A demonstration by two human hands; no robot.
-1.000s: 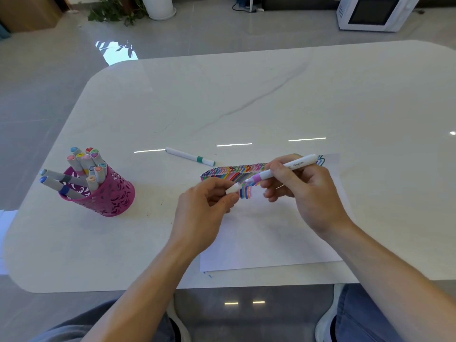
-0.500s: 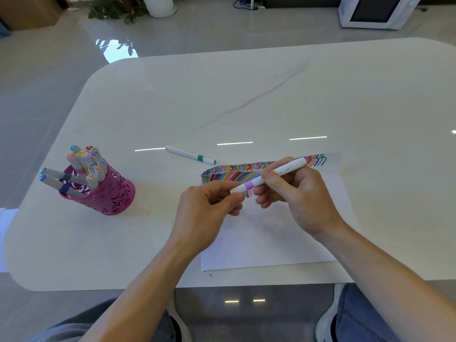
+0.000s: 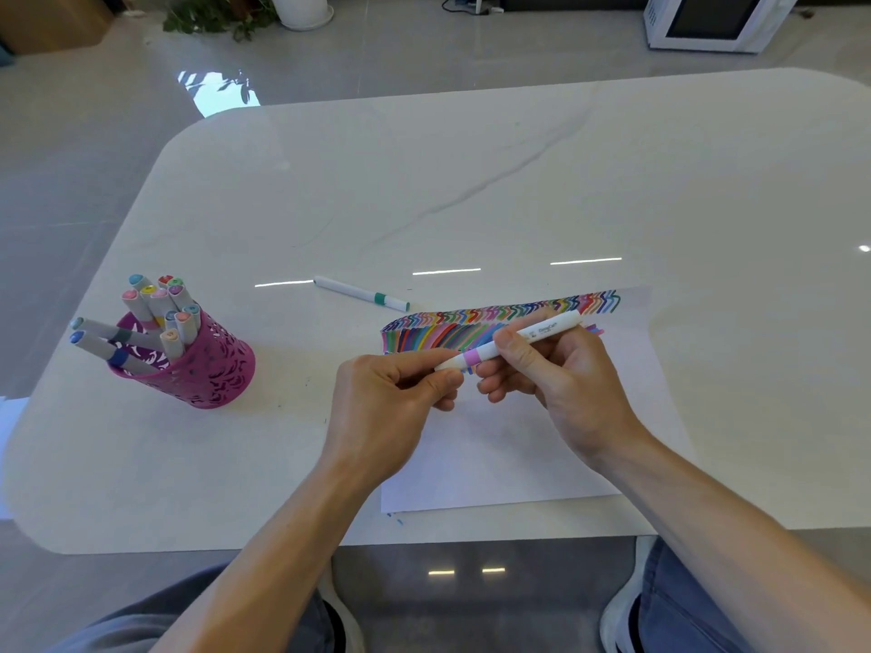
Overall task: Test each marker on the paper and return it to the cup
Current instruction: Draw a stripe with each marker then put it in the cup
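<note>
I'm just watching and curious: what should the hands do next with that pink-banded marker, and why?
Probably carry the pink-banded marker left and drop it in the pink cup. Its cap looks seated, pinched by the left hand, the right hand grips the barrel, and the paper already bears pink strokes.

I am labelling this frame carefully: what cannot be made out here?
Head view only.
Pink-banded marker: its cap end is partly covered by the left hand; barrel print too small to read.
Markers in the pink cup: lower parts hidden by its wall.
Microwave: cut off by the top edge.
</note>
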